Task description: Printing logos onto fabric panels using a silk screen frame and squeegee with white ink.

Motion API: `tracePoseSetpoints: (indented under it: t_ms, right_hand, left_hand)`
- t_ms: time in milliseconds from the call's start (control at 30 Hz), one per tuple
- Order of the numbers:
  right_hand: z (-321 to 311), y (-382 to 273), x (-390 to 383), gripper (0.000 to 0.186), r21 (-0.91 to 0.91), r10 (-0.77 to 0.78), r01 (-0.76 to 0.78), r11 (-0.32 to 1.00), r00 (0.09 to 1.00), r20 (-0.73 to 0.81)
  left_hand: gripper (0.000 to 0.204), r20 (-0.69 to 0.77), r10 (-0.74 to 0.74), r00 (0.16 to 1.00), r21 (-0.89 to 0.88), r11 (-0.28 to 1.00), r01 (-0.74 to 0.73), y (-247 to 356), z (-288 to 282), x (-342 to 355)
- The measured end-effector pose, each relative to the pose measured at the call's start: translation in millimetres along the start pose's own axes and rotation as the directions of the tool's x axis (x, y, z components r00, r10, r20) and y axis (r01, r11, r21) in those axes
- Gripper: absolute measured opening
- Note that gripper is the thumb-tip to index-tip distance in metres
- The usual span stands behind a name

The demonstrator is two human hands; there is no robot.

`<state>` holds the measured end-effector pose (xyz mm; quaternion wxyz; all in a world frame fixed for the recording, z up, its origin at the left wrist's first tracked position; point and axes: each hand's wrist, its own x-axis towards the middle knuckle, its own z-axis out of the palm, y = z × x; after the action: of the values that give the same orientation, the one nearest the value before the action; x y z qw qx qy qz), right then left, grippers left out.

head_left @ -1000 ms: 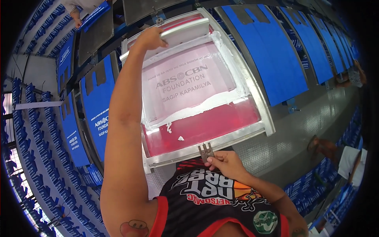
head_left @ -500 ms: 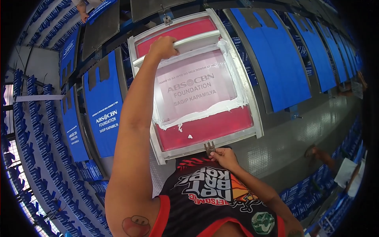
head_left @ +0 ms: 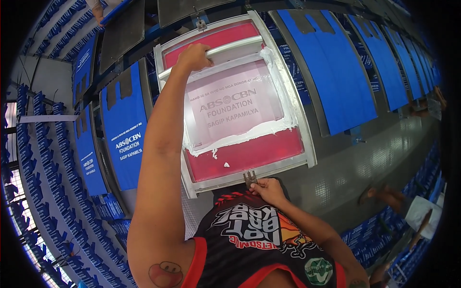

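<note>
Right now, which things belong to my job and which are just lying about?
In use: silver bar in left hand; pronged bracket in right hand; framed screen; white paste.

Apparently just around: blue sheets either side; white strip, far left.

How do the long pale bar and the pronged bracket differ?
Size: the long pale bar spans most of the frame's width; the pronged bracket is far smaller.
Place: the bar crosses the frame's upper part; the bracket sits at its near edge.
Colour: the bar is pale; the bracket is dull grey-brown.
Shared: each is held, bar by left grip, bracket by right grip.
</note>
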<state>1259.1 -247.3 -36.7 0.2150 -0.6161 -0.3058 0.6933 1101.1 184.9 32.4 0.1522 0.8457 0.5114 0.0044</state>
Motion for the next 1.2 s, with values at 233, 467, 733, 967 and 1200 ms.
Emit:
tracePoseSetpoints:
  t_ms: [233, 467, 733, 967, 1200]
  right_hand:
    - [0.3, -5.3, -0.8, 0.022, -0.015, 0.029, -0.029, 0.999, 0.999, -0.014]
    - [0.5, -0.5, 0.9, 0.022, -0.016, 0.014, -0.014, 1.0, 1.0, -0.019]
    - [1.8, -0.6, -1.2, 0.021, 0.027, 0.028, -0.028, 0.999, 1.0, -0.013]
    - [2.0, 9.2, 3.3, 0.021, 0.034, 0.031, -0.03, 0.999, 0.999, -0.032]
    - [2.5, 6.0, 2.6, 0.02, 0.048, 0.065, -0.063, 0.997, 0.997, -0.036]
  left_hand:
    - [0.048, 0.094, -0.061, 0.994, 0.042, 0.998, 0.057, 1.2, -6.9, 3.2]
    - [0.052, 0.039, 0.02, 0.999, -0.032, 0.999, -0.019, -3.3, -6.0, 0.7]
    - [0.053, 0.061, 0.054, 0.997, 0.014, 0.998, -0.055, -3.6, -9.6, -2.3]
    - [0.054, 0.069, 0.033, 0.997, -0.012, 0.999, -0.033, -5.3, -10.6, -1.6]
    - [0.052, 0.042, 0.04, 0.998, 0.012, 0.999, -0.04, -5.9, -6.4, -2.2]
